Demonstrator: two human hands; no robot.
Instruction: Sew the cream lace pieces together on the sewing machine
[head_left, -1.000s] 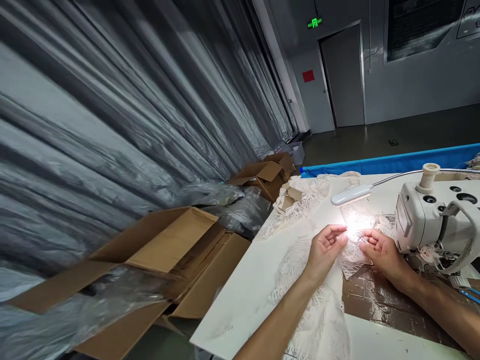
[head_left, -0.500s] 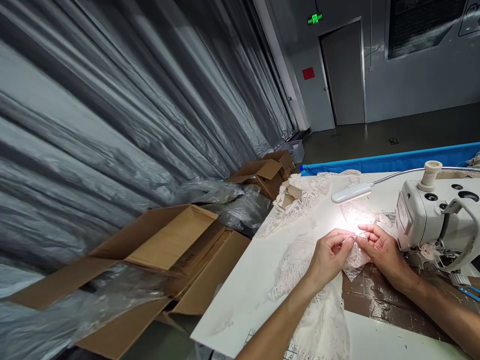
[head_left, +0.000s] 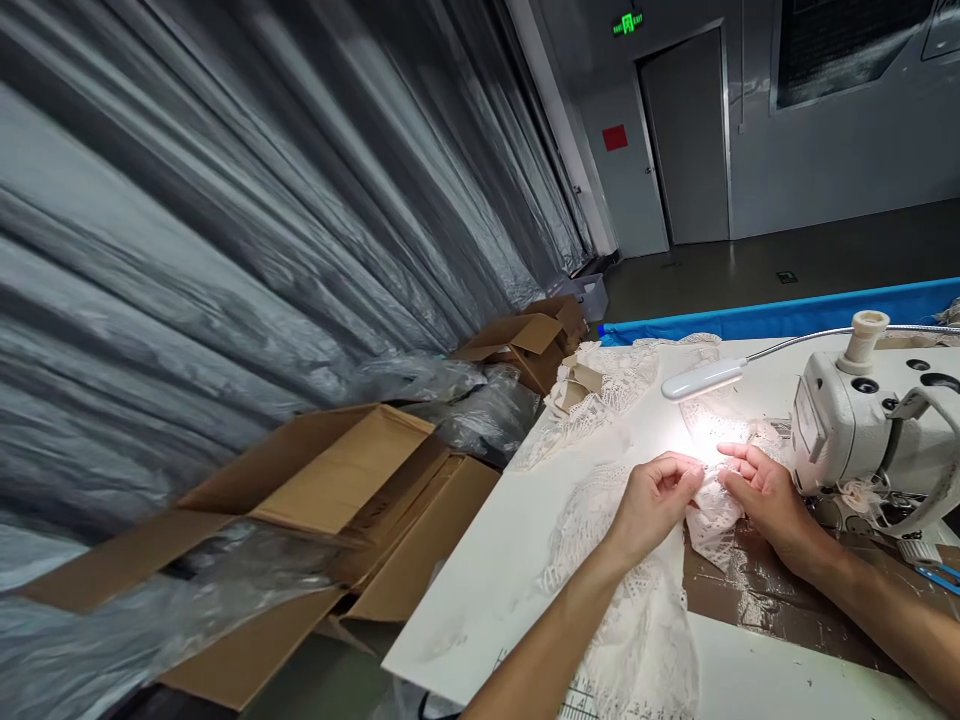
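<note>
White lace fabric (head_left: 714, 525) hangs between my two hands in front of the sewing machine (head_left: 840, 420). My left hand (head_left: 660, 500) pinches its upper edge between thumb and fingers. On the other side, my right hand (head_left: 761, 495) grips the same lace with thumb and index finger, other fingers loosely bent. The exact edge between the fingertips is washed out by the bright lamp (head_left: 703, 380) just above. A longer length of lace (head_left: 637, 640) lies on the white table (head_left: 480, 590), partly under my left forearm.
Another lace pile (head_left: 622, 375) lies at the table's far left corner. Blue-handled scissors (head_left: 937, 575) rest at the right on a brown taped sheet (head_left: 780, 600). Left of the table stand open cardboard boxes (head_left: 345, 470) and clear plastic bags (head_left: 480, 410) beside a grey curtain (head_left: 247, 220).
My hands have moved slightly apart, with the lace still held between them. More of the lace hangs below the fingers. The view has tilted down a little.
</note>
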